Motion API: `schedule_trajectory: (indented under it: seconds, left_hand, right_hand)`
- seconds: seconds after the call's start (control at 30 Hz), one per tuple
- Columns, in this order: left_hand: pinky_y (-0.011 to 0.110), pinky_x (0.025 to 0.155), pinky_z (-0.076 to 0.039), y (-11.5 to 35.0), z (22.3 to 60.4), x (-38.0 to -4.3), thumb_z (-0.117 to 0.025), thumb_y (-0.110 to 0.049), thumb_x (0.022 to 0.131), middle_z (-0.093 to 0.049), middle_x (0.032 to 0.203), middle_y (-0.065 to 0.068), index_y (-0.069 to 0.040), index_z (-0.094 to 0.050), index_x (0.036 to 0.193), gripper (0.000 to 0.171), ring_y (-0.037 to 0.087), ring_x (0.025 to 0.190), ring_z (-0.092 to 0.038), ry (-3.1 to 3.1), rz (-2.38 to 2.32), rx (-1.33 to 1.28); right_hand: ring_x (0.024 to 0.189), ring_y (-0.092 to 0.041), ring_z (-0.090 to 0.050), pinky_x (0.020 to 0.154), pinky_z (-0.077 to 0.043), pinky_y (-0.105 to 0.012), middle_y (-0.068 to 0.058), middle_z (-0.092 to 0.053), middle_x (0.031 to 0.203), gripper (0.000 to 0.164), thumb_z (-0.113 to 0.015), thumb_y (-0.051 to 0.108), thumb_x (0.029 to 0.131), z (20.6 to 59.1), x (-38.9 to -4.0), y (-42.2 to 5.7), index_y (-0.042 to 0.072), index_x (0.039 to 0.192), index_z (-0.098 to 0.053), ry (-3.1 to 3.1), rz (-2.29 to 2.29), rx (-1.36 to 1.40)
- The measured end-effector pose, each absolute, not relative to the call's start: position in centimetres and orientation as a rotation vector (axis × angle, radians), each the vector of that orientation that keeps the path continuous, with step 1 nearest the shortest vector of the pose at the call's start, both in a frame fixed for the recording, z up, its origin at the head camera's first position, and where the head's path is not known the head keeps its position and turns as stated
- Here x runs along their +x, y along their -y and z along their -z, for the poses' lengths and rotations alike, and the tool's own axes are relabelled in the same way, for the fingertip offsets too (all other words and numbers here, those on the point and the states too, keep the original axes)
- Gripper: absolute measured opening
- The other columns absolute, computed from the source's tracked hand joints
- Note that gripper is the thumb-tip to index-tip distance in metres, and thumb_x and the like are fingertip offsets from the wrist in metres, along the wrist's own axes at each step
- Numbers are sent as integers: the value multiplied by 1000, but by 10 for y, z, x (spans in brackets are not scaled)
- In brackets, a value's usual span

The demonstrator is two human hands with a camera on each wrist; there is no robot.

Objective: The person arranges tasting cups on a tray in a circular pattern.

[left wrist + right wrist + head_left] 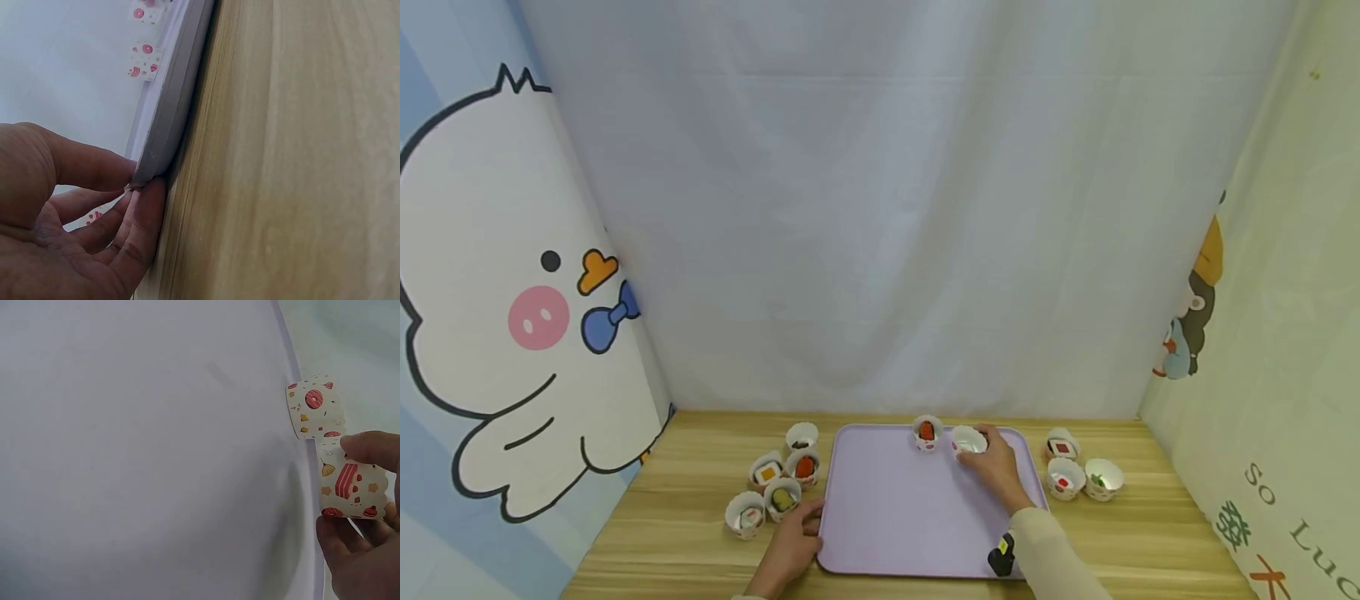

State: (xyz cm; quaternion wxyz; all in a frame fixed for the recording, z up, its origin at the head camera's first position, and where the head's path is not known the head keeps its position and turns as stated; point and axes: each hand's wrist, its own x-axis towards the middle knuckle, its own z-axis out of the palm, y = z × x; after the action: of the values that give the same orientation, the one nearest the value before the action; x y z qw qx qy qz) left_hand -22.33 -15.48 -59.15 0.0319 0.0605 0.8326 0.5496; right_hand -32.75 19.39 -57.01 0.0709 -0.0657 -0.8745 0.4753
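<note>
A lilac tray lies on the wooden table. My left hand is at its left edge; in the left wrist view, thumb and fingers pinch the tray rim. At the far right of the tray, my right hand holds a white paper cup printed with cakes and sweets. The held cup is gripped between thumb and fingers in the right wrist view; what is inside cannot be made out. Just left of it on the tray's far edge stands another paper cup with something red and dark inside.
Left of the tray stand several similar cups with small colourful pieces inside. Right of it are three more: one cup behind, one cup in front, and one cup with something green. A white curtain hangs behind the table.
</note>
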Motion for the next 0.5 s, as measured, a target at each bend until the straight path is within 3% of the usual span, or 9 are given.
schedule_trajectory:
  seconds: [0.5]
  left_hand:
    - [32,71,-58,156,592,-223,-55,14,67,-61,119,32,18,-50,129,62,35,97,-67,-2562,-1688,191]
  right_hand:
    - [95,-29,-60,80,-48,-37,-23,-65,119,62,-79,12,71,583,-330,-182,2,127,-56,2633,-1393,-191]
